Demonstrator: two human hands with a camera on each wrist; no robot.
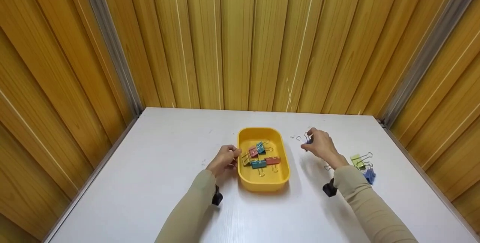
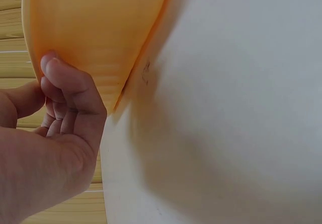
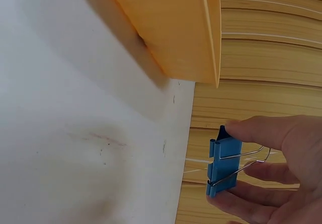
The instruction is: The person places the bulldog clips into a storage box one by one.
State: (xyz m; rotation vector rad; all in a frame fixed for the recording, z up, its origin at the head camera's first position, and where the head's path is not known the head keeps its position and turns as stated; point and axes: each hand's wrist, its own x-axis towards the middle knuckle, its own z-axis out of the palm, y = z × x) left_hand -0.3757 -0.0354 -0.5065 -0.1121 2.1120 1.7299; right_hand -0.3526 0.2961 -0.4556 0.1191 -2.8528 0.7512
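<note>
My right hand [image 1: 320, 146] pinches a blue binder clip [image 3: 226, 164] between thumb and fingers, raised over the white table to the right of a yellow bin [image 1: 263, 186]. Its wire handles point back toward the palm in the right wrist view. My left hand [image 1: 224, 158] holds the bin's left rim, with thumb and curled fingers at the edge. Inside the bin lie several binder clips, among them a teal clip [image 1: 258, 164], a red clip [image 1: 273, 161], a pink clip [image 1: 253, 152] and a blue clip [image 1: 260, 147].
Right of my right wrist, a lime green binder clip [image 1: 357, 161] and a blue binder clip [image 1: 369, 176] lie close together on the white table [image 1: 168, 168]. A wire handle [image 1: 327, 167] shows beside the right forearm. Wood-patterned panels [image 1: 236, 48] stand behind the table.
</note>
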